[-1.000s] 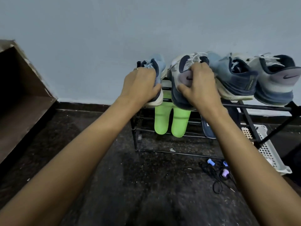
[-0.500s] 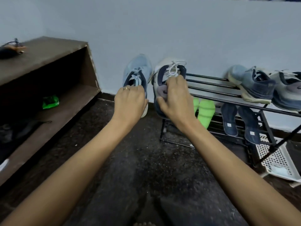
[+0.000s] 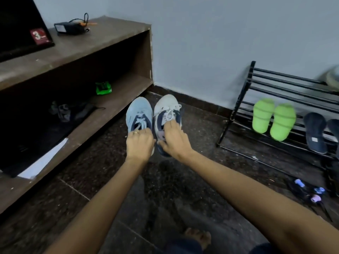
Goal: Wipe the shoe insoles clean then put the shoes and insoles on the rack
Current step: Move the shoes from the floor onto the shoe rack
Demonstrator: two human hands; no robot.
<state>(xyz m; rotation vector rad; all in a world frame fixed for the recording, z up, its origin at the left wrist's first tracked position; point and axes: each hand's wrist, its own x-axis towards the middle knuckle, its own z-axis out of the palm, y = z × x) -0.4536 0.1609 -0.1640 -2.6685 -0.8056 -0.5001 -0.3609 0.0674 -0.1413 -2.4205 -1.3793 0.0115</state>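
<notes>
My left hand grips a light blue sneaker at its heel end. Beside it, my right hand grips a white and navy sneaker the same way. Both shoes point toes away from me, just above the dark floor, left of the black metal rack. Two lime green insoles lean on the rack's lower bars, with dark blue insoles to their right. Another shoe shows blurred at the right edge of the top tier.
A brown wooden shelf unit stands on the left with a green packet and dark clutter inside, and a charger on top. Cables with coloured plugs lie on the floor by the rack. My bare foot is at the bottom.
Both hands have lifted the two sneakers off the rack's top tier and carried them left and down toward the floor. The view has swung left with them.
</notes>
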